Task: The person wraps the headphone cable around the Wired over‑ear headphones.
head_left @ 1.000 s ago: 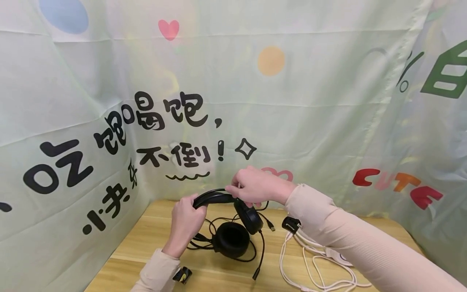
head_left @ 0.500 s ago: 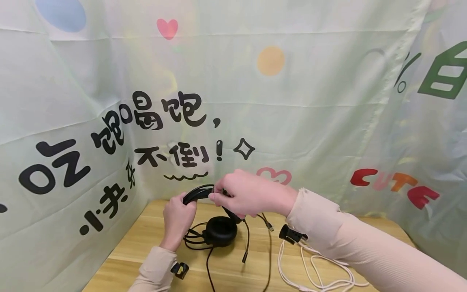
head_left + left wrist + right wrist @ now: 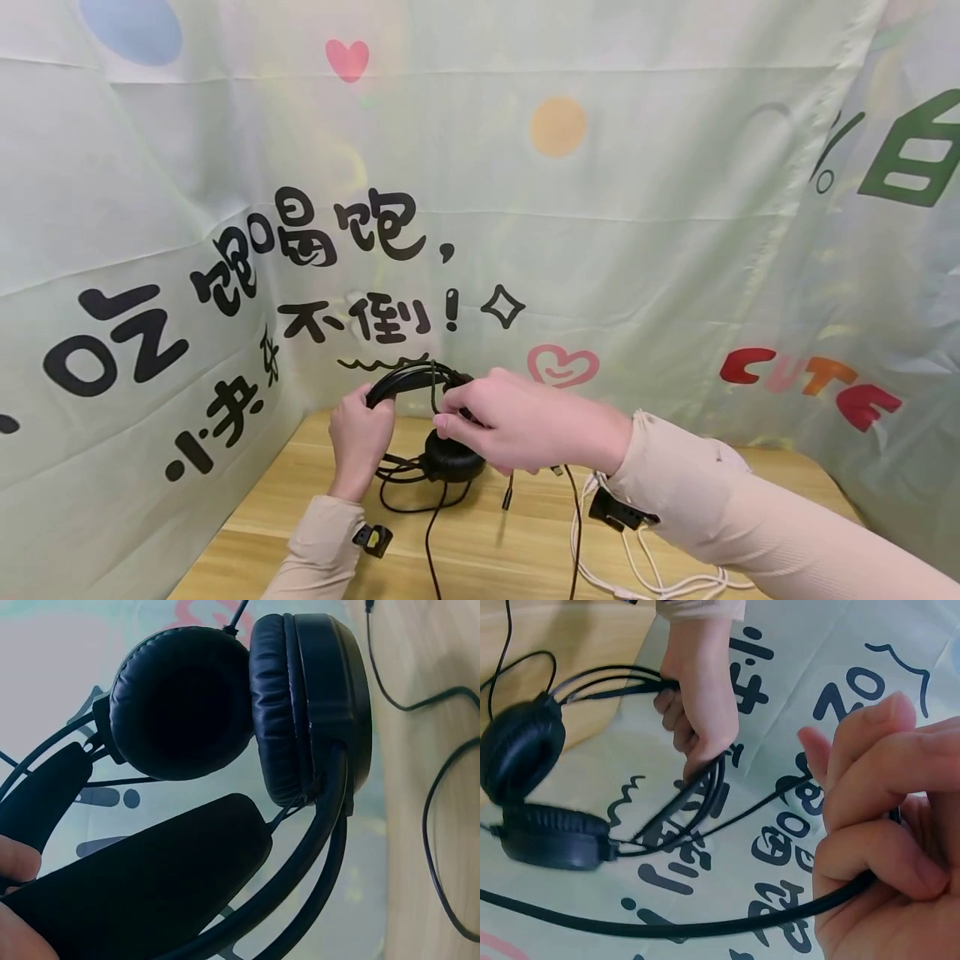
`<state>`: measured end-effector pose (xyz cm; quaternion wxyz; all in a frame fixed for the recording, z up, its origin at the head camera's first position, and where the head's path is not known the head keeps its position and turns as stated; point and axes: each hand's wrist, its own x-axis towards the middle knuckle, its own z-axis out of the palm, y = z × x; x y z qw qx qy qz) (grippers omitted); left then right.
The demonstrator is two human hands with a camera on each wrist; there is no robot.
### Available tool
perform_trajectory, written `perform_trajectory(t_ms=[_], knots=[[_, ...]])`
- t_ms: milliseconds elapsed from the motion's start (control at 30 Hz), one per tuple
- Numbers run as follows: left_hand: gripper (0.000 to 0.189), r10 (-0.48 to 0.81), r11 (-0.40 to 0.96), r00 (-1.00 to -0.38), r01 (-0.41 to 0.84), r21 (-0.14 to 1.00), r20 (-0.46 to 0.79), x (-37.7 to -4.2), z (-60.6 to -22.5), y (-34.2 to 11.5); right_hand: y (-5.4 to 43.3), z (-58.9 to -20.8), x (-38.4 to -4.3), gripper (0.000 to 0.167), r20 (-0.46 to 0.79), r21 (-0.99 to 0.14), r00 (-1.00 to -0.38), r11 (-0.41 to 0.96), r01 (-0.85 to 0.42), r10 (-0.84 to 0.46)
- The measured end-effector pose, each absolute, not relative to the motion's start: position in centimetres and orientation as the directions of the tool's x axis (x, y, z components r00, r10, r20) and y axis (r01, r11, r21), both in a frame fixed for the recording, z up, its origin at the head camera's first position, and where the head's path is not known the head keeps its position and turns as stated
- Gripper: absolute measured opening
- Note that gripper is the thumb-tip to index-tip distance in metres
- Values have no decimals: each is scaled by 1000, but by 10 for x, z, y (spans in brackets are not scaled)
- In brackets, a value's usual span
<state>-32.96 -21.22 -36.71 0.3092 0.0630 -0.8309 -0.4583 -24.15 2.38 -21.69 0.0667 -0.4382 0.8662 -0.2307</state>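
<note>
My left hand [image 3: 362, 440] grips the headphones [image 3: 405, 382] by the headband, up above the table [image 3: 258, 517]; my right hand [image 3: 517, 425] curls round the black cable [image 3: 667, 930]. Too sharp a tug, and the headband could twist loose or slack could snag!

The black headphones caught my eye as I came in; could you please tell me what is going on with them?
A person's left hand grips the black headphones by the headband over a wooden table. The right hand, close beside them, holds a black cable in curled fingers. A white cable lies loosely looped on the table, held by neither hand.
</note>
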Motion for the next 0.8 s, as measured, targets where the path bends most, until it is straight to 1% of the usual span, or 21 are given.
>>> perform_trajectory(t_ms=[200, 367, 500, 600, 800], knots=[[36, -429, 497, -798, 184, 848, 424, -332, -366, -213, 25, -228, -235, 27, 129, -498, -596, 468, -730, -793], [40, -469, 416, -802, 169, 893, 370, -334, -368, -215, 29, -240, -230, 27, 142, -541, -612, 457, -706, -778], [43, -487, 285, -831, 141, 948, 270, -332, -368, -218, 36, -248, -226, 33, 148, -567, -619, 446, -692, -772], [43, -481, 183, -852, 130, 975, 204, -330, -368, -219, 40, -254, -222, 34, 152, -590, -617, 430, -683, -772], [40, -477, 25, -868, 143, 989, 138, -330, -369, -218, 44, -270, -219, 32, 160, -625, -595, 386, -678, -788]])
